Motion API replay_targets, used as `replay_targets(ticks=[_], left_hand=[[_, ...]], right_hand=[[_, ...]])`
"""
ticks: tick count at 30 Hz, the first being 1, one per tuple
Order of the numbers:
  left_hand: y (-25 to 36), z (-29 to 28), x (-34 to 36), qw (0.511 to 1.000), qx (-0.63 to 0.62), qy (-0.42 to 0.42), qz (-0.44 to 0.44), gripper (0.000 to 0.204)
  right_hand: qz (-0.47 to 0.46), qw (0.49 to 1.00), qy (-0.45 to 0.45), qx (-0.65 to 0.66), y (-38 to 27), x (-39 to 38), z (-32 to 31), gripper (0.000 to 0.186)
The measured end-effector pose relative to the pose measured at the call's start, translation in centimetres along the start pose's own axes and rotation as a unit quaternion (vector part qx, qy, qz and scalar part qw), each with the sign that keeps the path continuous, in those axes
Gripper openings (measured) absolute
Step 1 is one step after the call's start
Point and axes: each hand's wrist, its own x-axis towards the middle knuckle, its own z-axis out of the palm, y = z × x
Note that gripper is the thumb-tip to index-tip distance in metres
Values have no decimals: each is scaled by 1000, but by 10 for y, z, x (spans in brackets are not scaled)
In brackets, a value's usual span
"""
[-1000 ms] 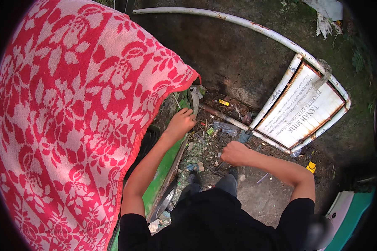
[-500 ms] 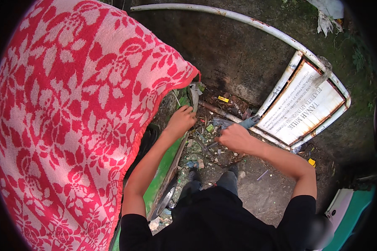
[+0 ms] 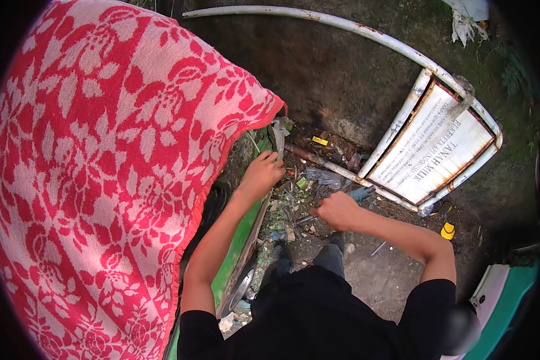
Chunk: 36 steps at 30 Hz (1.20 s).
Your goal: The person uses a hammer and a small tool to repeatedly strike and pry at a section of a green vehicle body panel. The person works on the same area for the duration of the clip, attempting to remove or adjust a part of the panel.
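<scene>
My left hand (image 3: 263,175) is at the far end of the green panel (image 3: 237,246), its fingers bent against the edge beside a grey strip (image 3: 279,139). What they grip, if anything, is hidden. A thin pale stick (image 3: 253,141) lies just beyond them. To the right, my right hand (image 3: 339,211) is closed in a fist above the littered ground. A blue-grey piece (image 3: 361,193) shows behind the fist, and a short metallic bar (image 3: 306,219) shows in front. They look like two ends of one tool, its kind unclear.
A red and pink floral blanket (image 3: 102,180) drapes over the left side. A white sign (image 3: 441,144) in a rusty tube frame (image 3: 366,33) leans by the dark wall. Rubbish, including a yellow piece (image 3: 447,230), lies about. A wheel (image 3: 241,289) sits below the panel; a teal object (image 3: 510,306) stands right.
My right fist has come down slightly toward my body, and the blue-grey piece has moved with it. My left hand stays almost in place.
</scene>
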Motion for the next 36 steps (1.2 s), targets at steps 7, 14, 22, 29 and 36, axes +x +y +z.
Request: replay_targets(ticks=[7,14,22,29,36], left_hand=[[0,1,-3,1000,2,-18,-8,18],[1,-1,2,1000,7,-10,3,16],[-6,3,-9,1000,23,-7,15,15],[-2,1,0,1000,-1,-8,6,17],[-5,-9,-4,1000,-3,1,20,17]], right_hand=[[10,1000,10,-23,13,3,-19,22],[0,995,-97,-34,4,-20,8,24],[60,997,41,15,24,-5,-28,37],[-34,995,-53,-76,17,3,-10,28],[135,989,57,22,9,-9,-26,31]])
